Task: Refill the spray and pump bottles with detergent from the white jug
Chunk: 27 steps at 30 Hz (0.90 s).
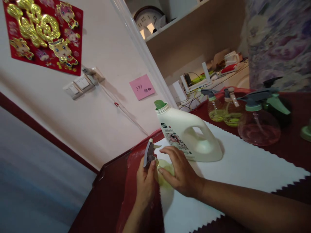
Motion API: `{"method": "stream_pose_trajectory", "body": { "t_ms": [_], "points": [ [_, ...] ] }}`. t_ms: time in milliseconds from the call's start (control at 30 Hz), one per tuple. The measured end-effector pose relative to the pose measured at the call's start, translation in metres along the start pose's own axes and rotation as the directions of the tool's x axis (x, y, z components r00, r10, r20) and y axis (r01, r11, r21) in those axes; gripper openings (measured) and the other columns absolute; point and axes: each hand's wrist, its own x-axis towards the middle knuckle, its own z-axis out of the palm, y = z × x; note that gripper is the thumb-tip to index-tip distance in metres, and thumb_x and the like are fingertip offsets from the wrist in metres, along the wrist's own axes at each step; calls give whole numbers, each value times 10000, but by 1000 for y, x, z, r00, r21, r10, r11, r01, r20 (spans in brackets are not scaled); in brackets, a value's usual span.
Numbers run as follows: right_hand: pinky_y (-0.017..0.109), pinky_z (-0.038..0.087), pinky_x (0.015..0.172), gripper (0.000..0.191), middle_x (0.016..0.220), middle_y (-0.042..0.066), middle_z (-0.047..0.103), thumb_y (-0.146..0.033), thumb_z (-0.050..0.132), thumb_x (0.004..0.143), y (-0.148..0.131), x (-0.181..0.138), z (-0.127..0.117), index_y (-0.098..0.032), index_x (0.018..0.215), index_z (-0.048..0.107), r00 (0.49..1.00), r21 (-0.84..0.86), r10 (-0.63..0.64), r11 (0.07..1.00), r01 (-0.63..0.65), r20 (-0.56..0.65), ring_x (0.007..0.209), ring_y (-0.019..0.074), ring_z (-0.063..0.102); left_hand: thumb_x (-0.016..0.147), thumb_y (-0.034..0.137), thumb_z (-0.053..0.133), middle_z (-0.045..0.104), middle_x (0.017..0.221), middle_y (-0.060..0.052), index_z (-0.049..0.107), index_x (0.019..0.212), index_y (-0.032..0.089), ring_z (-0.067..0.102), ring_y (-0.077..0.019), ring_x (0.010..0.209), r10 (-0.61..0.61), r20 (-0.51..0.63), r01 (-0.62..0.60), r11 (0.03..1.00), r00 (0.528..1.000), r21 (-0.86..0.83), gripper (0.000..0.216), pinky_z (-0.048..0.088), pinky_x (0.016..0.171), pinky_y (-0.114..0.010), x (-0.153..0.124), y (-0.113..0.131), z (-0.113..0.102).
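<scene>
A small clear spray bottle (166,174) with pale yellow liquid stands at the left edge of a white sheet, topped by a grey spray head (148,154). Closed about that spray head is my left hand (145,179), its thumb laid on the near side. My right hand (178,168) is at the bottle's other side. Its thumb tip meets the bottle just under the neck, while the curved index finger stays apart from it near the pale trigger; the other fingers are largely hidden. Right behind, a white detergent jug (191,136) stands uncapped, with something green in its mouth.
White paper (233,155) with a zigzag edge covers part of the dark red table. At the right stand several spray bottles, one with pink liquid (259,129). A wall with a pink note (142,87) borders the table on the left. Behind are shelves and a router (196,85).
</scene>
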Motion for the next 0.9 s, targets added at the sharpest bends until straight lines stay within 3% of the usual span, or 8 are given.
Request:
{"method": "stream_pose_trajectory", "body": {
  "t_ms": [100,167,233,300,400,533,733,900],
  "points": [
    [487,289,1174,385,1437,102,566,-233,505,972,-14,34,-20,-232,1351,571,985,-80,-172,982,173,18,1357,258,446,888,477,706,736,1165,-69,703,1206,240,666,-240,1093,17,21,-16,999,1000,-36,396,502,954,-348,0,-5,1],
    [533,232,1184,432,1520,87,517,-179,523,978,-21,58,-28,-263,1401,558,933,-276,-296,897,345,205,1434,275,367,892,485,702,708,1260,-90,687,1244,231,634,-266,1191,9,27,-7,997,1000,-76,434,479,1011,-375,-1,-9,1],
    [549,260,1145,395,1406,98,611,-209,587,968,-24,77,-31,-257,1359,610,863,-365,-289,816,449,416,1373,296,431,876,504,716,708,1252,-110,695,1208,205,637,-284,1188,-22,19,24,994,1000,-110,448,484,1000,-389,-1,-15,1],
    [500,335,1065,286,1225,90,684,-283,622,968,-24,88,-30,-258,1243,693,818,-379,-250,791,481,518,1209,287,538,854,511,740,724,1179,-113,711,1129,187,660,-283,1126,-49,9,50,992,999,-119,426,495,968,-390,-1,-20,1],
    [376,395,907,204,1106,68,682,-340,601,992,-23,95,-29,-265,1119,743,813,-378,-225,797,471,537,1041,235,574,839,477,768,716,1148,-97,691,1092,200,657,-270,1124,-39,21,42,987,999,-158,383,488,985,-387,-3,-22,4],
    [327,353,750,171,1058,67,676,-328,636,976,-27,94,-28,-272,1086,754,829,-403,-179,807,432,530,992,224,568,785,401,831,682,1131,-59,614,1118,242,630,-258,1191,-36,-17,29,950,999,-310,428,489,996,-371,-5,-14,12],
    [327,310,691,170,1008,79,672,-355,636,979,-34,84,-20,-241,1007,760,886,-467,-106,817,337,452,968,235,563,670,340,909,683,1025,-37,596,1002,200,662,-202,1006,-50,-96,13,934,994,-356,477,512,861,-303,2,-10,18],
    [334,310,706,161,1030,85,672,-332,624,986,-38,79,-16,-234,998,751,902,-497,-75,814,302,425,991,249,561,706,349,889,686,979,-33,623,967,175,625,-160,897,-41,-99,7,947,994,-322,411,501,819,-277,4,-17,17]
  ]
}}
